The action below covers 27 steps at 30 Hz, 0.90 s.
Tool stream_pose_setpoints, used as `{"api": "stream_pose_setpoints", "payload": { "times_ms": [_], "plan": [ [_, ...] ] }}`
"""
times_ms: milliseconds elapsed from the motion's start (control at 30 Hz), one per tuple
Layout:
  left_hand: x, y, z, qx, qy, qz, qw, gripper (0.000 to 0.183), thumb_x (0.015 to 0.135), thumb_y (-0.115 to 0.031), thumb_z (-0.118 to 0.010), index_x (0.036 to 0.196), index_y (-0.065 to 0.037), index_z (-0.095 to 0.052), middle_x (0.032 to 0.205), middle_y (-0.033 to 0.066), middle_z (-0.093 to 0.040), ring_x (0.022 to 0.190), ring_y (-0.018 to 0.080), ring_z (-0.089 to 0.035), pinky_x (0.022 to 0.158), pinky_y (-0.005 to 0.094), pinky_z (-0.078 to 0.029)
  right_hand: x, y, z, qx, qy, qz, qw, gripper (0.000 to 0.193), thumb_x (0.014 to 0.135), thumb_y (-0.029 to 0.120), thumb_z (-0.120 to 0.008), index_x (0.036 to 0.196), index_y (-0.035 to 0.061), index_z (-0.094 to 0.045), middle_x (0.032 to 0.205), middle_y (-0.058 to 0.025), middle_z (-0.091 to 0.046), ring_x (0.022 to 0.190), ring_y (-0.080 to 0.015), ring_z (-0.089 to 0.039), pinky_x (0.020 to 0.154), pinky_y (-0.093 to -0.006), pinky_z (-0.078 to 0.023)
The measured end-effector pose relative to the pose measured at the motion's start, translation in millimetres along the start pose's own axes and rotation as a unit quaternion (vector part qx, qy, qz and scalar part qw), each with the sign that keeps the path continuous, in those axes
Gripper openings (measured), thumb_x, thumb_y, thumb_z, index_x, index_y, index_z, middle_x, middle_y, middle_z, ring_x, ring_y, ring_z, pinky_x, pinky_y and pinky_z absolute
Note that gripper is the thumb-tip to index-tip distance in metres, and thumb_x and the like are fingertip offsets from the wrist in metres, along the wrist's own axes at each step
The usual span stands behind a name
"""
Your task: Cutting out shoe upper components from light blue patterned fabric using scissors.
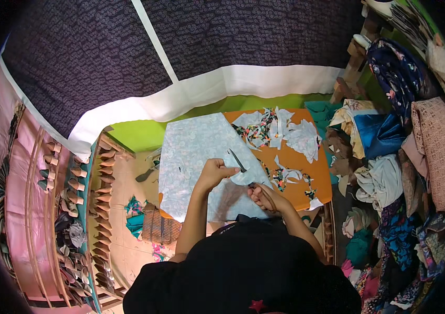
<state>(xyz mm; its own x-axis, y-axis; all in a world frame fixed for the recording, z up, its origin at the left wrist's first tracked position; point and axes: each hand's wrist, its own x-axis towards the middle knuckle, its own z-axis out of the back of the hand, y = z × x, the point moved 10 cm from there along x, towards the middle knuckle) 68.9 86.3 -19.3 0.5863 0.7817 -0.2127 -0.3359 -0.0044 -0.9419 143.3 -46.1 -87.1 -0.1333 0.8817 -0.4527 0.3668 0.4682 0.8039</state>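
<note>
A large sheet of pale grey-blue fabric (pixel 191 141) with a faint pattern lies over the left part of the orange table. My right hand (pixel 265 199) is closed round the handles of a pair of scissors (pixel 237 160). Their dark blades point away from me, up and to the left, and part of them is hidden by the fabric. Close to the blades, my left hand (pixel 214 174) pinches the fabric between thumb and fingers, lifting it slightly. A small dark mark (pixel 179 169) shows on the sheet left of that hand.
White and floral fabric scraps (pixel 274 128) lie on the orange table (pixel 314 172). Heaped cloths (pixel 382 180) fill the right side. Racks of shoe lasts (pixel 104 209) stand at left. A dark patterned curtain (pixel 254 36) hangs beyond the table, and a woven basket (pixel 162 227) sits below.
</note>
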Motion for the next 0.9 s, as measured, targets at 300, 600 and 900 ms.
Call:
{"api": "stream_pose_setpoints", "payload": {
  "times_ms": [300,600,900],
  "plan": [
    [4,-7,0,-0.001,0.041,-0.002,0.999,0.037,0.059,-0.019,-0.073,0.046,-0.008,-0.041,0.045,-0.0009,-0.043,0.043,0.0051,-0.037,0.039,0.0214,-0.028,1,2,1,-0.007,0.006,0.006,1.000,0.034,0.080,0.045,-0.037,0.067,0.0147,-0.046,0.053,0.0052,-0.040,0.037,-0.0046,-0.034,0.032,-0.0185,-0.022],
    [6,4,-13,-0.027,0.090,-0.002,0.996,0.029,0.063,-0.021,-0.070,0.051,-0.007,-0.048,0.047,-0.0048,-0.041,0.043,0.0040,-0.034,0.040,0.0205,-0.026,4,-12,-11,0.054,0.079,-0.040,0.995,0.070,0.055,0.072,-0.050,0.089,0.0107,-0.041,0.057,0.0083,-0.031,0.042,-0.0020,-0.024,0.037,-0.0163,-0.019],
    [3,-1,-16,-0.105,0.047,-0.039,0.993,0.021,0.075,-0.021,-0.061,0.065,-0.005,-0.053,0.054,-0.0047,-0.045,0.049,0.0031,-0.037,0.044,0.0196,-0.029,11,-19,5,0.047,0.011,-0.026,0.999,0.044,0.076,0.055,-0.038,0.076,0.0123,-0.048,0.056,0.0060,-0.039,0.040,-0.0048,-0.031,0.035,-0.0194,-0.023]
  ]
}}
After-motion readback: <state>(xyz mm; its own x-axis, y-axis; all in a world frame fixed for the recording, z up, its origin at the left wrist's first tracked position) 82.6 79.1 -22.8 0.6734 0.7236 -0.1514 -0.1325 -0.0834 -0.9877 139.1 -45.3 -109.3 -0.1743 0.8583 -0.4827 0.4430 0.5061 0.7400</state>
